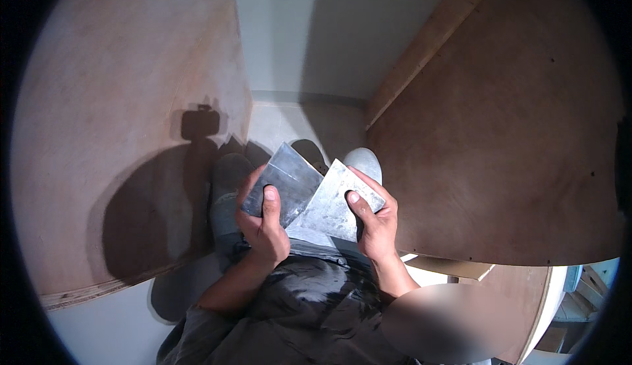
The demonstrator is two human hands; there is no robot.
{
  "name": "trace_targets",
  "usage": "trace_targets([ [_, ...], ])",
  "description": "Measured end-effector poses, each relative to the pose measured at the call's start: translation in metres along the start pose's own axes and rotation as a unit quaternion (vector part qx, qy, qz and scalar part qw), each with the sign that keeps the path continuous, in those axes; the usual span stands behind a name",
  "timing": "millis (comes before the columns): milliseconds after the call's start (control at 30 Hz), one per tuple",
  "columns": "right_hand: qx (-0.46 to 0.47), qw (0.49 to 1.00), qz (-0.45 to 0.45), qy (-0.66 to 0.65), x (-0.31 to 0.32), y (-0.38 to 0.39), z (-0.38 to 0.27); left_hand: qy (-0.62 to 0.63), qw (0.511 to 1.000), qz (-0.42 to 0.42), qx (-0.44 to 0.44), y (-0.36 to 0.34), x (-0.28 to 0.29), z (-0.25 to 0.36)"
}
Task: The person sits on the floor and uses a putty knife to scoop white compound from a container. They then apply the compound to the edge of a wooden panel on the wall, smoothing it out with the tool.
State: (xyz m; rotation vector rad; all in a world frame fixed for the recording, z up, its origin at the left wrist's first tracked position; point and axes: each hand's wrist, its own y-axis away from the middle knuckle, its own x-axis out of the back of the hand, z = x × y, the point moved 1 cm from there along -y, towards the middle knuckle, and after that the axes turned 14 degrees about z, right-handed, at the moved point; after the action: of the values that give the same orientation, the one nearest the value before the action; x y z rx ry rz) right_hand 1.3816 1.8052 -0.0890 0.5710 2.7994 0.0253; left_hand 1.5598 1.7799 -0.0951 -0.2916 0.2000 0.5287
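My left hand [264,223] is closed round a dark grey, flat rectangular plate [284,179], its thumb lying on the plate's face. In my right hand [376,223] is a pale grey, flat rectangular plate [334,197] with whitish smears, the thumb likewise pressed on top. Both plates are tilted in front of my body. Their inner edges meet or overlap at the middle; whether they touch I cannot tell. The fingers behind the plates are mostly hidden.
A brown wooden panel [125,55] stands at the left, bearing my shadow. Another brown panel [507,147] with a pale wooden batten [434,42] rises at the right. A grey wall [283,29] is ahead. My shoe [363,165] stands below the plates. A blurred patch covers the lower right.
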Motion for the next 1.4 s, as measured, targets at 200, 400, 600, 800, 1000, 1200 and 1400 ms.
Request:
trace_targets([
  [200, -0.002, 1.0, 0.009, 0.001, -0.001, 0.001, -0.003, -0.049, 0.996, -0.08, -0.012, 0.015, 0.002, 0.003],
  [400, 0.03, 0.999, 0.017, 0.007, 0.004, -0.007, -0.019, -0.078, 0.976, -0.203, -0.025, 0.023, 0.009, 0.009],
  [600, 0.17, 0.979, 0.101, -0.054, 0.018, -0.019, -0.031, 0.12, 0.936, -0.096, 0.318, 0.023, 0.01, 0.003],
  [800, 0.25, 0.943, -0.067, 0.21, 0.008, -0.002, -0.028, 0.159, 0.921, -0.135, 0.328, 0.008, -0.013, 0.01],
  [1000, 0.155, 0.949, -0.092, 0.26, 0.033, -0.008, -0.018, 0.115, 0.952, -0.088, 0.269, -0.004, -0.016, 0.016],
  [1200, 0.219, 0.94, -0.047, 0.259, 0.027, -0.007, -0.033, 0.104, 0.971, -0.063, 0.204, -0.008, -0.015, -0.003],
  [1400, 0.404, 0.835, -0.034, 0.373, 0.035, -0.011, -0.034, 0.032, 0.989, -0.093, 0.106, 0.0, -0.029, -0.011],
])
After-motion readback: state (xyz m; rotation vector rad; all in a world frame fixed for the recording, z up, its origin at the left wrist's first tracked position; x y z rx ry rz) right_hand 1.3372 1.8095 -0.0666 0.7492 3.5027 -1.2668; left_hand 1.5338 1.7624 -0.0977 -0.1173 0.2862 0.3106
